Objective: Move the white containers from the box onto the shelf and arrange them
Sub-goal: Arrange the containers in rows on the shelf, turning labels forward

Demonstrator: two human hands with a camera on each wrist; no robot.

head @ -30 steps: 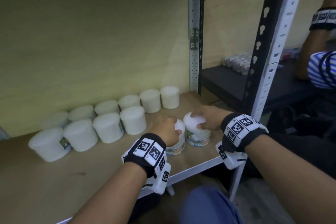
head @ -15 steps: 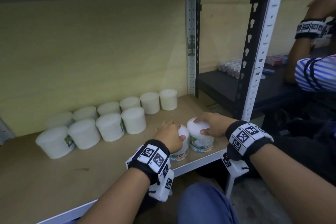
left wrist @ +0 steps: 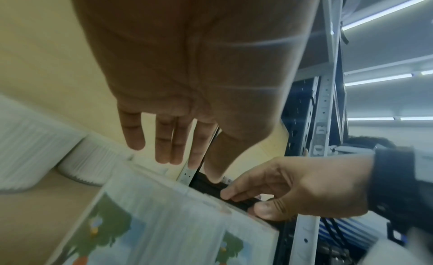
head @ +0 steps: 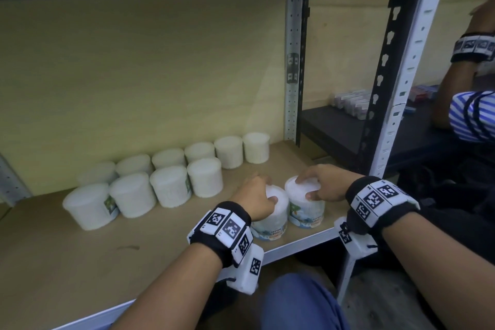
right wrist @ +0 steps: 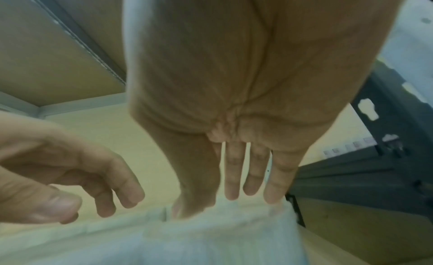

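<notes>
The plywood shelf (head: 67, 262) already carries two rows of white containers (head: 171, 185) along the back wall, ten o'clock from the hands. Left hand (head: 254, 199) and right hand (head: 325, 185) each grip a labelled container by its lid, at the shelf's front edge. Open room lies toward eleven o'clock, beside the front row. The box isn't visible.

Black wristbands (head: 225, 228) with white coded tags; white wrist cameras (head: 247, 268); blue trousers (head: 300, 303).
</notes>
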